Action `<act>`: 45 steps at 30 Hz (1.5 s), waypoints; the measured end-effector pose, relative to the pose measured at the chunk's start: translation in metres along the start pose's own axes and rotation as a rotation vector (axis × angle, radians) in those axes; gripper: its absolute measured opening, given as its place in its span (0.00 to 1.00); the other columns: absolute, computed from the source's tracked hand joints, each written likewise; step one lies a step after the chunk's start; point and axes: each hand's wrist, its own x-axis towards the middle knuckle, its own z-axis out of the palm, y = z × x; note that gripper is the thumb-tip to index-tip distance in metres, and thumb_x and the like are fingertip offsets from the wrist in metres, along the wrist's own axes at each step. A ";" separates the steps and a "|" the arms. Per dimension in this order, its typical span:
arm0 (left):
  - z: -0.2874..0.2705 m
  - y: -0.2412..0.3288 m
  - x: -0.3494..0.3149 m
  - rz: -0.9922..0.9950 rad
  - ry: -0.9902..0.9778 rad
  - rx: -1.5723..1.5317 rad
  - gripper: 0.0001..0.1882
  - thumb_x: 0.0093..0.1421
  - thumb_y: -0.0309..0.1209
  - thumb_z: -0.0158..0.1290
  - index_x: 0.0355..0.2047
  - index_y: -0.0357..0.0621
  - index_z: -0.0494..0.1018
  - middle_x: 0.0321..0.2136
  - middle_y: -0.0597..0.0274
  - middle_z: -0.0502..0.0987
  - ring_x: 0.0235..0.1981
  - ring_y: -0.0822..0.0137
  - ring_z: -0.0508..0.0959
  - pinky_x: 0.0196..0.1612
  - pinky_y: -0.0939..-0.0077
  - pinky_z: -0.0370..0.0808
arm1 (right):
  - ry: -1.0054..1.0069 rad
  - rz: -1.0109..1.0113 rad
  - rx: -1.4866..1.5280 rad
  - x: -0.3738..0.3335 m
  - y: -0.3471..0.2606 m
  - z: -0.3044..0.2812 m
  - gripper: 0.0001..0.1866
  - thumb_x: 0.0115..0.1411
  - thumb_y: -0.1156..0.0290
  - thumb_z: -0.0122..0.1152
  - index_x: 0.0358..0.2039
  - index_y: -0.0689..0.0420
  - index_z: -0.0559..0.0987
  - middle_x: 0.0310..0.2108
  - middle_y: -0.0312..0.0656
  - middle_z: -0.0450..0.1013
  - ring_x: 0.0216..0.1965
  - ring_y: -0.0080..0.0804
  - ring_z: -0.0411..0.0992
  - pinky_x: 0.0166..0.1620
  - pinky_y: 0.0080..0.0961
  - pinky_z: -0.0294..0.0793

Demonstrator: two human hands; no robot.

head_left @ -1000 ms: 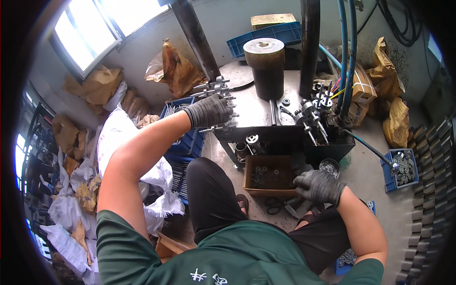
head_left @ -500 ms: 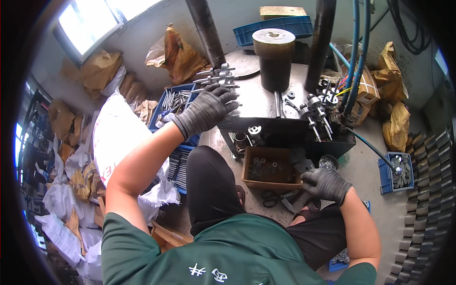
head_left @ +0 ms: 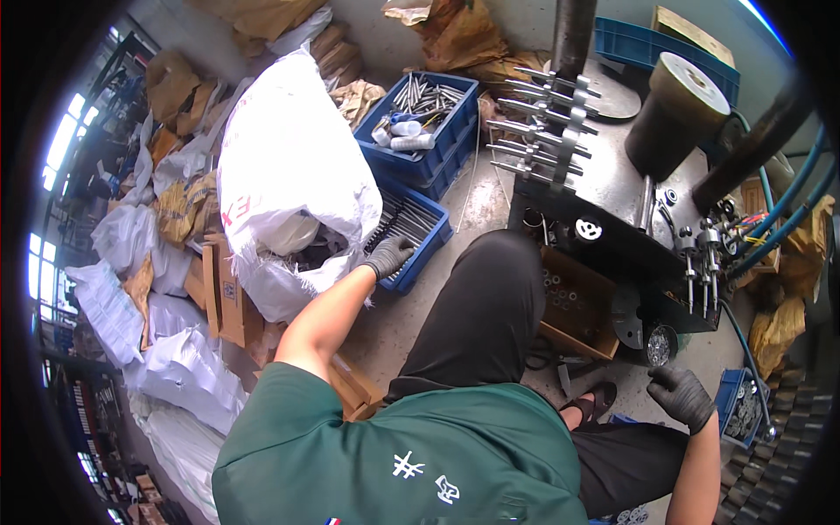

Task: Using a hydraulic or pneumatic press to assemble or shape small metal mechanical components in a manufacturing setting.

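My left hand (head_left: 388, 256), in a dark grey glove, reaches down into a blue crate (head_left: 433, 229) of long thin metal rods on the floor at my left; its fingers curl over the rods, and whether they grip one cannot be told. My right hand (head_left: 680, 395), also gloved, hangs low at my right knee with fingers loosely curled and nothing seen in it, near a small round tin (head_left: 658, 345) and a blue bin of small metal parts (head_left: 742, 413). A metal rack of shiny rods (head_left: 549, 118) stands on the dark machine table (head_left: 612, 179) ahead.
A second blue crate (head_left: 426, 118) of rods and white tubes sits beyond the first. A large white sack (head_left: 280, 157) lies left of them. A brown cardboard box of small parts (head_left: 573, 302) sits under the machine. Cardboard and sacks crowd the left floor.
My left hand has come down from the rod rack on the machine to the blue floor crate. My head has turned left and downward. My right hand stays low at my right.
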 end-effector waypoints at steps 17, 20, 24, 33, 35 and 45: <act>0.073 -0.077 0.078 -0.303 0.064 -0.125 0.23 0.63 0.42 0.55 0.55 0.45 0.78 0.50 0.45 0.82 0.53 0.50 0.81 0.59 0.62 0.75 | 0.020 0.300 0.136 0.035 0.062 0.019 0.18 0.59 0.72 0.61 0.49 0.68 0.80 0.38 0.56 0.81 0.42 0.45 0.82 0.48 0.35 0.79; 0.087 -0.063 0.109 -0.299 0.123 -0.353 0.25 0.65 0.47 0.54 0.55 0.45 0.79 0.51 0.46 0.81 0.54 0.49 0.80 0.59 0.62 0.74 | -0.008 0.376 0.121 0.034 0.063 0.016 0.19 0.60 0.72 0.61 0.49 0.68 0.80 0.39 0.56 0.82 0.43 0.43 0.82 0.49 0.33 0.79; 0.100 -0.044 0.137 -0.360 -0.009 -0.180 0.28 0.67 0.50 0.48 0.58 0.45 0.77 0.55 0.42 0.79 0.59 0.48 0.77 0.64 0.61 0.70 | 0.010 0.468 0.165 0.032 0.066 0.014 0.20 0.61 0.70 0.61 0.51 0.68 0.79 0.43 0.58 0.82 0.44 0.42 0.82 0.50 0.32 0.78; 0.119 -0.031 0.140 -0.430 0.183 -0.179 0.23 0.61 0.47 0.53 0.48 0.44 0.82 0.46 0.44 0.83 0.51 0.46 0.81 0.57 0.59 0.76 | 0.064 0.543 0.209 0.014 0.090 0.018 0.21 0.61 0.68 0.61 0.51 0.68 0.79 0.42 0.59 0.82 0.46 0.45 0.82 0.52 0.33 0.79; 0.123 -0.035 0.137 -0.362 0.361 -0.278 0.17 0.60 0.41 0.57 0.43 0.43 0.82 0.42 0.45 0.84 0.47 0.49 0.83 0.54 0.62 0.77 | 0.076 0.536 0.202 0.012 0.086 0.015 0.21 0.61 0.68 0.62 0.51 0.67 0.79 0.42 0.59 0.82 0.46 0.46 0.82 0.52 0.34 0.79; 0.045 0.087 0.048 -0.181 0.490 -1.330 0.40 0.64 0.22 0.54 0.72 0.49 0.50 0.37 0.56 0.79 0.33 0.66 0.82 0.37 0.72 0.83 | 0.101 0.375 0.036 0.017 0.059 0.008 0.21 0.62 0.63 0.61 0.50 0.63 0.81 0.43 0.58 0.81 0.46 0.52 0.81 0.52 0.38 0.78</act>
